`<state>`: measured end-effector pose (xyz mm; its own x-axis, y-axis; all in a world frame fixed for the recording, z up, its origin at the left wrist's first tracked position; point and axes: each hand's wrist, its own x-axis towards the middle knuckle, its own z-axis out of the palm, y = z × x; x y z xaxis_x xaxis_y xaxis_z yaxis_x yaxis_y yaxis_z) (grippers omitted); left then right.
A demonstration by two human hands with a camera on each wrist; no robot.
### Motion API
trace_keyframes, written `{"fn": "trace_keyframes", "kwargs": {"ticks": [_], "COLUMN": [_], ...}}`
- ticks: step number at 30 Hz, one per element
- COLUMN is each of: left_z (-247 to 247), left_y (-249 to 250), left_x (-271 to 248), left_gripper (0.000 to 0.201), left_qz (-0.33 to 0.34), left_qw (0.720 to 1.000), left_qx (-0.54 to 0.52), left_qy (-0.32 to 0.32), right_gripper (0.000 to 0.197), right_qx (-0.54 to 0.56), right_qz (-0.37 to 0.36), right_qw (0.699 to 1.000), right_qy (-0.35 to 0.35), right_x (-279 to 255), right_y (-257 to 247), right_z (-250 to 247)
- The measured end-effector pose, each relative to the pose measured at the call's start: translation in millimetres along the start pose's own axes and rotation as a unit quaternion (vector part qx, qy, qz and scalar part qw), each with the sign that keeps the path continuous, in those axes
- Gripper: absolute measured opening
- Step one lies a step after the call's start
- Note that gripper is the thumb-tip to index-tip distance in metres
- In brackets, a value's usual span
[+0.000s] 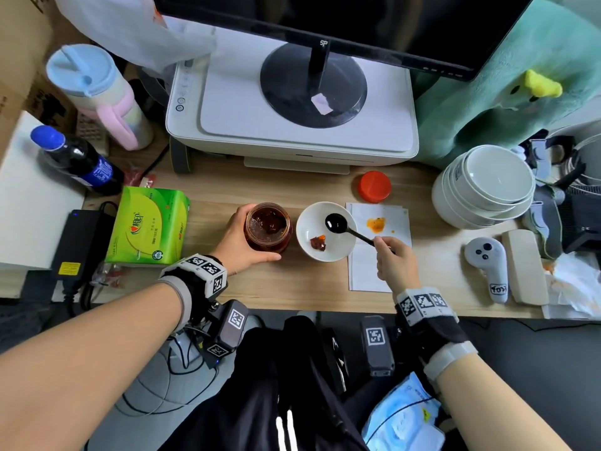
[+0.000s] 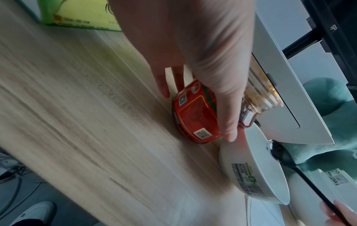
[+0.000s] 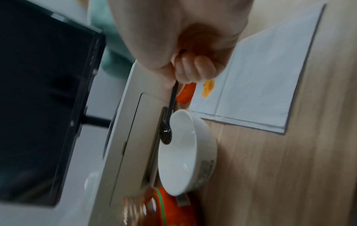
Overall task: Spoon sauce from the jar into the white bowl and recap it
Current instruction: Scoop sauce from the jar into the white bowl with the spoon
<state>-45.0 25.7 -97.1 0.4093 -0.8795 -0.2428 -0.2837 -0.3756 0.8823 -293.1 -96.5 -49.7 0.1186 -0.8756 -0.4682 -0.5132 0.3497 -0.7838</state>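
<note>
An open glass jar (image 1: 268, 227) of dark red sauce stands on the wooden desk, with a red label (image 2: 195, 113). My left hand (image 1: 242, 242) grips it from the left side. Right of it sits the white bowl (image 1: 325, 252) (image 2: 257, 172) (image 3: 183, 152) with a small lump of sauce (image 1: 318, 242) inside. My right hand (image 1: 392, 260) pinches the handle of a black spoon (image 1: 338, 222) (image 3: 167, 134) (image 2: 284, 156), whose empty bowl end hovers over the white bowl. The red lid (image 1: 374, 186) (image 3: 185, 94) lies behind, apart from the jar.
A white napkin (image 1: 374, 275) with an orange stain (image 1: 376, 224) lies under my right hand. A stack of white bowls (image 1: 487, 187) stands at right, a green tissue pack (image 1: 149, 222) at left, a printer (image 1: 292, 125) behind. A controller (image 1: 487, 268) lies near the right front edge.
</note>
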Motion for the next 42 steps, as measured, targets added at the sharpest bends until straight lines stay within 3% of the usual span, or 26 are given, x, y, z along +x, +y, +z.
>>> {"fn": "trace_keyframes", "kwargs": {"ticks": [5,9,16,22,30,35,42], "left_z": [-0.8,-0.6,-1.2,-1.7,-1.6,-1.5,-1.5], "left_y": [1.2,2.4,2.1,3.0,1.9,1.5,0.5], "left_x": [0.0,-0.2,-0.6,0.1,0.4,1.1,1.1], "left_gripper": [0.096,0.096,0.096,0.096,0.096,0.097,0.097], "left_qz": [-0.003,-0.006,-0.003,-0.001,-0.001,-0.003,-0.005], "left_qw": [1.000,1.000,1.000,1.000,1.000,1.000,1.000], "left_qx": [0.000,0.006,0.014,0.016,0.015,0.014,0.012], "left_qy": [0.001,0.001,0.005,0.003,0.005,0.001,-0.002], "right_gripper": [0.033,0.035,0.045,0.039,0.040,0.029,0.024], "right_qx": [0.211,0.343,0.375,0.393,0.250,0.117,0.093], "right_qz": [0.093,0.182,0.278,0.293,0.311,0.314,0.296], "right_qw": [0.972,0.921,0.885,0.870,0.915,0.940,0.945], "right_qy": [-0.052,-0.040,-0.004,0.055,0.060,0.065,0.099], "right_x": [2.9,14.9,38.5,36.3,30.4,29.7,28.0], "right_y": [-0.3,11.8,39.1,45.2,45.2,59.4,53.4], "right_z": [-19.3,-32.1,-28.1,-12.5,-7.6,-13.6,-21.1]}}
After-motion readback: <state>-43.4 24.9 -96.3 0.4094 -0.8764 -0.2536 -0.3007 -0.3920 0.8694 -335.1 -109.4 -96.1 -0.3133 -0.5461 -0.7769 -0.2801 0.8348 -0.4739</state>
